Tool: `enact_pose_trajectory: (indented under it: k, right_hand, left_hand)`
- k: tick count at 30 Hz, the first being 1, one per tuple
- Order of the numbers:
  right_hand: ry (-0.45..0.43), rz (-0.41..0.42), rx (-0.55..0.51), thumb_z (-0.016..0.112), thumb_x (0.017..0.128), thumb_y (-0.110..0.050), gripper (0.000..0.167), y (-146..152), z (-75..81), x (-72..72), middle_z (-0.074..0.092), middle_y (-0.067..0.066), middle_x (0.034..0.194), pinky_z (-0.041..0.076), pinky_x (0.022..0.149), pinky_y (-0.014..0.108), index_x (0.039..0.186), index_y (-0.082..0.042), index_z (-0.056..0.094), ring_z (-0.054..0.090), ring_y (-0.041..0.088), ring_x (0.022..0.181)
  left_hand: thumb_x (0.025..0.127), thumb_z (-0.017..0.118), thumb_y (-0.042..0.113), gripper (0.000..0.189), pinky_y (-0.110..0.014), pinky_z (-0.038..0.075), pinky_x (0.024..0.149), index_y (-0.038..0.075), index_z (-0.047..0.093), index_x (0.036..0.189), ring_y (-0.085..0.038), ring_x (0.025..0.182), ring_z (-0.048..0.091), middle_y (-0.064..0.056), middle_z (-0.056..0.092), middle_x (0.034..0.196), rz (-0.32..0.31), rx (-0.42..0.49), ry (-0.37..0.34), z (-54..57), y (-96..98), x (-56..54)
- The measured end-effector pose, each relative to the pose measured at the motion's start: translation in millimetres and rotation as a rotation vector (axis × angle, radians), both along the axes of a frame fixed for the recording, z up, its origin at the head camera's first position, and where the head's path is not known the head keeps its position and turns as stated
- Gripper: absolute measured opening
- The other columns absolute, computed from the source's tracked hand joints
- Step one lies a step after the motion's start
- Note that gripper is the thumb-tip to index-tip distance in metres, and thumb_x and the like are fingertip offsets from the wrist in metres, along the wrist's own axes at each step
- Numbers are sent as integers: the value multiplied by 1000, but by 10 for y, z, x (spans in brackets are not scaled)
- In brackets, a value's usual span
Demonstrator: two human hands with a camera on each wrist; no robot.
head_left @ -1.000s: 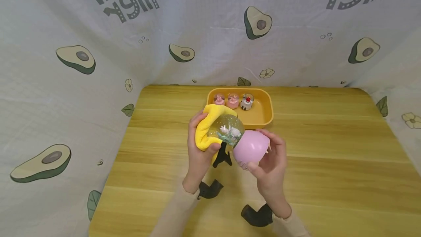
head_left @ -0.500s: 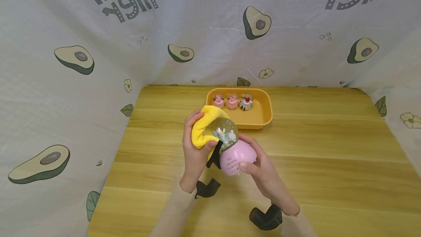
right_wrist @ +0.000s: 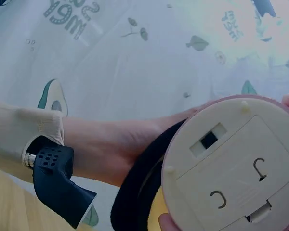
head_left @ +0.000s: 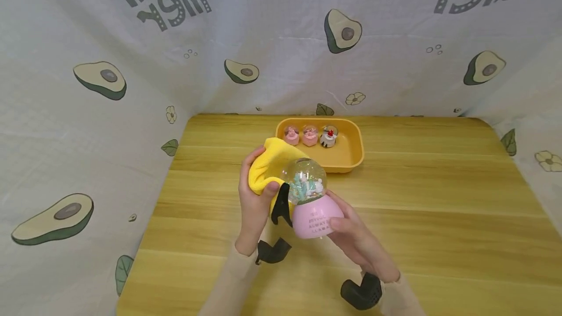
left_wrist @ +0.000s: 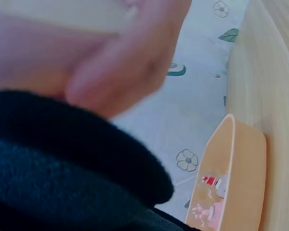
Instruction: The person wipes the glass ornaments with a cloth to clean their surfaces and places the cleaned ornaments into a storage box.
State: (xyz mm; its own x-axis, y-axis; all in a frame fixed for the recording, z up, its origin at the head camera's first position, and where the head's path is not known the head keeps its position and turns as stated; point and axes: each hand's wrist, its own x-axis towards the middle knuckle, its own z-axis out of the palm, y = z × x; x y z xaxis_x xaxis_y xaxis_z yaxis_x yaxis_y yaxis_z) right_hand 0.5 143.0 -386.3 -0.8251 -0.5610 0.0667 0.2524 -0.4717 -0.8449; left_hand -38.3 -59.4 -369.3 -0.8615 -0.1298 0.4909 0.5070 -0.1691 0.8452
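A snow globe [head_left: 311, 208] with a clear glass ball and a lettered pink base is held tilted over the table. My right hand [head_left: 357, 235] grips the base from the right, thumb across its front. In my left hand [head_left: 253, 208] is a bunched yellow cloth [head_left: 271, 160] with a black strip [head_left: 282, 204], lying against the left side of the ball. The right wrist view shows the white underside [right_wrist: 221, 178] of the base, with a small black switch and a battery cover. Dark fabric [left_wrist: 62, 163] fills the left wrist view's lower left.
Behind the hands stands a yellow tray [head_left: 350, 152] at the table's back edge. Along its left and middle sit two pink mini snow globes [head_left: 291, 135] and a white one [head_left: 328, 138] with red inside. A printed curtain [head_left: 281, 52] encloses the table [head_left: 439, 208].
The snow globe has turned from lying sideways to nearly upright, its lettering now facing me. My right hand has moved down and left. My left hand with the cloth has shifted slightly left.
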Motion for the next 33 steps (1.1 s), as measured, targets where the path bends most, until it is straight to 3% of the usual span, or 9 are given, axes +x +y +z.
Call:
enact_pose_trajectory:
  k: [4,12,16,22,28,33]
  right_hand:
    - [24,24,-106,56,92,-21,60,12,-5,-9,47,8,133,36,103,34,145,-13,29,48,19,117]
    - [40,-122,-6,66,84,-10,91,-53,139,7,35,12,144,37,103,33,151,-11,4,42,22,125]
    - [54,-183,32,67,80,-2,88,-109,185,15,33,10,144,38,101,32,148,-14,13,42,22,125]
    - [147,-314,69,68,76,7,74,-147,226,-50,43,11,141,38,101,32,139,-11,34,43,25,126]
    - [126,-531,20,61,73,18,76,-195,278,-60,41,11,133,44,96,32,134,-16,32,45,24,118]
    - [162,-684,177,63,68,23,81,-270,343,-58,41,11,131,44,94,30,135,-14,35,42,27,118]
  left_hand:
    - [79,67,58,85,-31,47,91,-2,42,134,-28,110,51,-16,48,131,24,49,-14,2,-67,-2]
    - [80,67,56,86,-32,47,92,-3,40,135,-29,112,49,-16,45,132,-27,61,-21,1,-86,37]
    - [80,66,57,85,-33,47,92,-3,39,136,-28,111,49,-16,45,131,-50,54,-30,3,-68,48]
    - [81,64,58,86,-33,48,92,-3,37,136,-27,110,49,-14,45,130,-78,24,-47,0,-40,61]
    - [80,64,59,88,-32,47,93,-2,37,136,-26,111,48,-13,43,132,-123,4,-82,-32,26,99]
    - [79,63,61,88,-34,45,96,-1,37,136,-27,116,47,-13,42,135,-147,-21,-111,-74,124,130]
